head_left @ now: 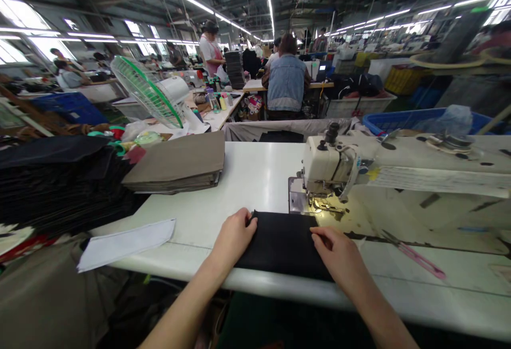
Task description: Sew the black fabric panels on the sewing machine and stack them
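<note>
A black fabric panel (281, 242) lies flat at the front edge of the white sewing table (255, 173). My left hand (238, 234) pinches its far left corner between thumb and fingers. At the far right corner, my right hand (335, 248) grips the cloth with thumb and forefinger, the other fingers curled under. Just beyond the panel's right end is the sewing machine (325, 165), its lamp lighting the presser foot (329, 208). The cloth's far edge is close to the metal needle plate (297, 200); whether it touches is unclear.
Pink-handled thread snips (419, 260) lie to the right. On the left are a white strip (126, 243), a stack of grey-brown panels (179, 163) and a tall pile of black fabric (59, 184). Behind stand a green-rimmed fan (147, 91), a blue crate (419, 117) and a seated person (285, 80).
</note>
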A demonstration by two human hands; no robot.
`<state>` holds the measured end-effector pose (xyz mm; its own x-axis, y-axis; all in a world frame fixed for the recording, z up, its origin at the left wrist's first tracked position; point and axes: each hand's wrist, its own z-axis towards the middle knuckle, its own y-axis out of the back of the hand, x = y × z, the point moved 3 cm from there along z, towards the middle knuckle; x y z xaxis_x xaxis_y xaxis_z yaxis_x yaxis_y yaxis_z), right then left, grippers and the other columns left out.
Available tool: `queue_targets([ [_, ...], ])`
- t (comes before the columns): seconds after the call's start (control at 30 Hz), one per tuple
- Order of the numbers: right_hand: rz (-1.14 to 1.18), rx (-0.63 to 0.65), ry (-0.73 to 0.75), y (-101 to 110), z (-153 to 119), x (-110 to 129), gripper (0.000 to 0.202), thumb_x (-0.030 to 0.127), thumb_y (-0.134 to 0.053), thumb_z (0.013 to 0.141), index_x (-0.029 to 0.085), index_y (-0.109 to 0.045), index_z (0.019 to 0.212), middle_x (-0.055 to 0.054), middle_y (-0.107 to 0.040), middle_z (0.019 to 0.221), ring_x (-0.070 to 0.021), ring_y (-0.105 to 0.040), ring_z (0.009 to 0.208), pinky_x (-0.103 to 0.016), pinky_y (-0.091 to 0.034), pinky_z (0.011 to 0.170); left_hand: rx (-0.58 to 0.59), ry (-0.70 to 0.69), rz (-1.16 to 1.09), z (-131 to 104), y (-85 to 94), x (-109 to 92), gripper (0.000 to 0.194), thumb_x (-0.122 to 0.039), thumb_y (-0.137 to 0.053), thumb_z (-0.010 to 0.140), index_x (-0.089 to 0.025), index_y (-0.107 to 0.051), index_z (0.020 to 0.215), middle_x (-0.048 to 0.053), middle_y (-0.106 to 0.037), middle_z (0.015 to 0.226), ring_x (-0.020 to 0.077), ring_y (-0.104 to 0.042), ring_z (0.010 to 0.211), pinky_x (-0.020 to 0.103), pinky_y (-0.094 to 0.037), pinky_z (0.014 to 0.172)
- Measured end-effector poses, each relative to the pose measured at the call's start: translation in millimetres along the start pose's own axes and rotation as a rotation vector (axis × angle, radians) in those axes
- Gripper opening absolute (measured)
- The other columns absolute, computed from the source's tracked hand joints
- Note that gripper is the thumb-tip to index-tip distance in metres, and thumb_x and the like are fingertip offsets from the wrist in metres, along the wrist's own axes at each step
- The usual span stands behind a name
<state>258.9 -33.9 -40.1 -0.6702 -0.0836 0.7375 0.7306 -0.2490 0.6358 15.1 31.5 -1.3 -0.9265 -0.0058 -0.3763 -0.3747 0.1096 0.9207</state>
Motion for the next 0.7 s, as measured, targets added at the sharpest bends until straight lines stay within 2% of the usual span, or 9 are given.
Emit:
queue_targets([
  [0.07,-0.117,-0.011,0.041,2.7,-0.3,4.1,0.021,0.027,-0.052,0.087,0.02,-0.072,0.092,-0.007,-0.07,0.083,-0.0223,-0.067,0.073,-0.036,-0.057,0.07,-0.012,0.006,0.052,-3.5,0.6,-0.5,0.009,-0.024,-0.059,0.094,-0.017,-0.063,0.09,0.006,-0.07,0.08,0.0231,-0.066,0.075,0.031,-0.043,0.067],
  [0.13,-0.24,-0.032,0.138,5.4,1.1,11.0,0.018,0.022,-0.054,0.087,0.02,-0.071,0.094,-0.009,-0.069,0.092,-0.0256,-0.068,0.083,-0.04,-0.058,0.076,-0.093,-0.07,0.141,-6.2,4.2,-2.1,0.016,-0.024,-0.059,0.094,-0.016,-0.064,0.107,0.011,-0.071,0.097,0.0268,-0.068,0.085,0.035,-0.049,0.072],
  [0.23,-0.275,-0.008,0.371,0.3,5.3,23.6,0.035,0.006,-0.045,0.085,0.018,-0.07,0.106,-0.014,-0.065,0.121,-0.0285,-0.062,0.114,-0.047,-0.053,0.099,-0.174,-0.49,0.252,-8.3,6.9,-12.0,0.037,-0.009,-0.055,0.09,-0.019,-0.062,0.125,0.014,-0.062,0.133,0.03,-0.061,0.117,0.044,-0.05,0.095],
  [0.3,-0.238,0.038,0.445,-11.2,8.0,30.3,0.05,-0.004,-0.036,0.081,0.016,-0.069,0.114,-0.013,-0.064,0.129,-0.0249,-0.059,0.122,-0.045,-0.05,0.105,-0.085,-0.78,0.263,-10.5,1.2,-19.7,0.043,-0.002,-0.051,0.088,-0.02,-0.064,0.124,0.011,-0.06,0.139,0.0271,-0.057,0.126,0.042,-0.048,0.104],
  [0.33,-0.23,0.051,0.435,-18.4,8.9,33.0,0.052,-0.005,-0.034,0.082,0.015,-0.069,0.115,-0.013,-0.066,0.126,-0.0238,-0.06,0.12,-0.044,-0.05,0.105,-0.034,-0.847,0.256,-11.6,-3.3,-22.9,0.042,-0.001,-0.049,0.088,-0.019,-0.066,0.122,0.01,-0.062,0.137,0.0257,-0.059,0.125,0.04,-0.049,0.104],
  [0.43,-0.278,0.003,0.312,-37.7,6.9,39.4,0.039,0.006,-0.041,0.091,0.011,-0.067,0.12,-0.017,-0.068,0.122,-0.0275,-0.062,0.117,-0.047,-0.051,0.105,-0.054,-0.778,0.243,-16.2,-18.7,-29.2,0.037,-0.01,-0.048,0.094,-0.013,-0.065,0.126,0.013,-0.065,0.134,0.0269,-0.06,0.125,0.04,-0.05,0.105],
  [0.53,-0.36,-0.043,0.301,-43.6,-3.8,40.9,0.039,0.014,-0.047,0.094,0.009,-0.061,0.131,-0.018,-0.062,0.135,-0.0312,-0.056,0.127,-0.051,-0.048,0.108,-0.188,-0.702,0.271,-28.0,-34.1,-26.3,0.048,-0.032,-0.05,0.099,-0.012,-0.052,0.143,0.017,-0.05,0.15,0.0331,-0.046,0.14,0.051,-0.042,0.112],
  [0.6,-0.395,-0.055,0.319,-35.8,-13.0,34.1,0.041,0.014,-0.045,0.096,0.01,-0.058,0.134,-0.016,-0.059,0.14,-0.0307,-0.054,0.131,-0.051,-0.047,0.109,-0.225,-0.709,0.298,-34.7,-41.0,-17.4,0.058,-0.044,-0.05,0.099,-0.016,-0.044,0.149,0.016,-0.038,0.158,0.0336,-0.037,0.145,0.055,-0.037,0.115],
  [0.7,-0.387,-0.06,0.354,-12.3,-25.4,16.4,0.038,0.017,-0.045,0.098,0.014,-0.06,0.132,-0.014,-0.062,0.138,-0.0283,-0.057,0.128,-0.049,-0.05,0.107,-0.231,-0.642,0.309,-37.1,-42.7,-2.9,0.067,-0.054,-0.047,0.098,-0.016,-0.04,0.152,0.018,-0.035,0.159,0.034,-0.034,0.147,0.057,-0.031,0.117],
])
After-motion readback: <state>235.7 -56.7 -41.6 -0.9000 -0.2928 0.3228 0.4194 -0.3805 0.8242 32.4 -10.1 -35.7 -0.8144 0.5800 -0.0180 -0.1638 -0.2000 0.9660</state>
